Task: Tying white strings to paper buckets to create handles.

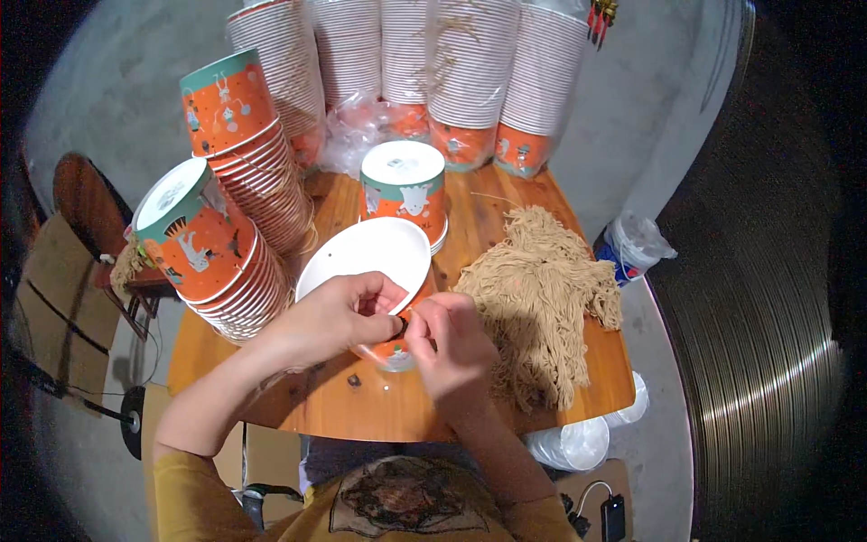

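At your far left, two leaning stacks of orange-and-teal paper cups with white rims [226, 235] lie on their sides on the round wooden table [379, 406], their bottoms pointing toward you.

Your left hand [339, 312] comes next. Its fingers are curled and pinch the rim of an orange paper cup with a white inside [370, 257], which is tilted so that its open mouth faces you. This cup is in the middle of the table, just in front of your chest, held between both hands.

Behind it stands a short upside-down stack of the same printed cups [404, 190], close to the held cup; I cannot tell if they touch.

Your right hand [452, 348] is just beside the left one. Its fingertips are closed together at the lower rim of the held cup and seem to pinch something small and dark there; what it is, I cannot tell.

To the right of this hand, a big heap of beige string pieces [542, 298] lies on the table, touching the hand's side.

At the back edge, tall stacks of white-ribbed cups in clear plastic sleeves [470, 72] stand in a row.
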Motion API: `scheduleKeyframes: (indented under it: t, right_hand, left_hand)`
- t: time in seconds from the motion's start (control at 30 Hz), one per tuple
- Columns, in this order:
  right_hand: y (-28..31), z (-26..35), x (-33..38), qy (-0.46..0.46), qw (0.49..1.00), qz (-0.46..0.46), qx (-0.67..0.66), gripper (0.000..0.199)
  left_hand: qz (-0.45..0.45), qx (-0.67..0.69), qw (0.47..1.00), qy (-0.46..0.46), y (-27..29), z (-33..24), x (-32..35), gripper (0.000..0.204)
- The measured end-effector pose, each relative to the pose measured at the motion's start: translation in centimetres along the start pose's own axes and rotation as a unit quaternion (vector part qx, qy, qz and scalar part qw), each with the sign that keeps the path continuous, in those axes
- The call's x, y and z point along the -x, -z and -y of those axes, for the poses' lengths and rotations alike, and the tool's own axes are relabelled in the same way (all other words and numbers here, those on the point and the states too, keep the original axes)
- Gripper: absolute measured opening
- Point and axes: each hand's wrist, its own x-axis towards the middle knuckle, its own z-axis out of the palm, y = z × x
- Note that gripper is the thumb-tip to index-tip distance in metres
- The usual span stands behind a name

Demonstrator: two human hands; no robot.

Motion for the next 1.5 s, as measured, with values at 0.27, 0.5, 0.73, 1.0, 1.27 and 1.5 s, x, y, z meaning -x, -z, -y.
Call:
scheduleKeyframes:
  t: [0.27,0.5,0.73,1.0,1.27,1.5]
  right_hand:
    - [0.4,-0.8,0.6,-0.053,0.998,0.034,0.011,0.021]
    - [0.1,-1.9,1.5,-0.066,0.997,0.030,-0.003,0.015]
    - [0.5,-3.3,1.4,-0.250,0.936,0.068,-0.237,0.011]
    - [1.5,-3.2,-1.8,-0.212,0.943,0.126,-0.224,0.005]
    - [-0.1,-3.9,-1.6,-0.323,0.900,0.155,-0.247,0.009]
    - [-0.8,-4.1,-1.2,-0.261,0.930,0.117,-0.231,0.007]
  left_hand:
    - [0.004,0.038,0.999,-0.031,-0.7,2.3,-2.7,0.017]
    - [-0.016,-0.050,0.998,-0.023,-1.7,3.5,-4.3,0.020]
    - [-0.066,-0.231,0.968,-0.075,-0.5,3.8,-5.1,0.030]
    - [-0.053,-0.113,0.986,-0.110,0.6,3.2,-5.2,0.022]
    - [-0.043,0.136,0.990,-0.019,0.3,3.1,-5.0,0.016]
    - [-0.039,0.197,0.980,0.002,-0.4,3.7,-5.2,0.015]
